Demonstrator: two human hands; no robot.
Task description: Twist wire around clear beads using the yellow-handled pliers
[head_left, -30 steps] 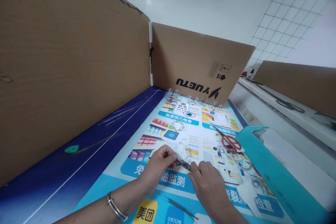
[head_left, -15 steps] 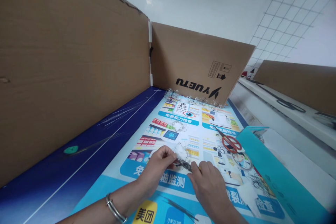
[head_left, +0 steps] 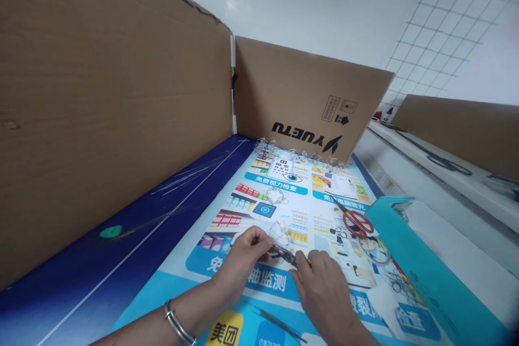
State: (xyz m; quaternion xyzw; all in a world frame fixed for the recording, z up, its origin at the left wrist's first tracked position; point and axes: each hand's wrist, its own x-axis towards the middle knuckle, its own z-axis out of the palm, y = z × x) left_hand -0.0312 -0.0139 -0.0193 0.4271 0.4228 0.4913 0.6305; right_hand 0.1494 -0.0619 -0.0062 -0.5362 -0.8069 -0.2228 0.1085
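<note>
My right hand (head_left: 324,292) is closed around a pair of pliers (head_left: 286,254), whose metal jaws point left toward my other hand. Thumb and finger of my left hand (head_left: 243,259) pinch a thin wire piece (head_left: 279,231), bent into an open, loopy shape, right at the plier tips. Exactly where the jaws bite is too small to make out. A silver bangle (head_left: 178,324) circles my left wrist. Beyond the hands, another bent wire piece (head_left: 275,194) lies on the printed table cover (head_left: 259,294).
Red-handled scissors (head_left: 357,224), a wire coil (head_left: 375,251) and loose wires (head_left: 399,284) lie at right, beside a teal box (head_left: 425,259). Thin straight wires (head_left: 279,324) lie in front. Many wire pieces (head_left: 302,157) line the back cardboard (head_left: 308,92). A green object (head_left: 110,232) lies left.
Almost nothing differs. Both hands keep their grip, and the pliers and wire shift only very slightly; the wire loop looks turned a little.
</note>
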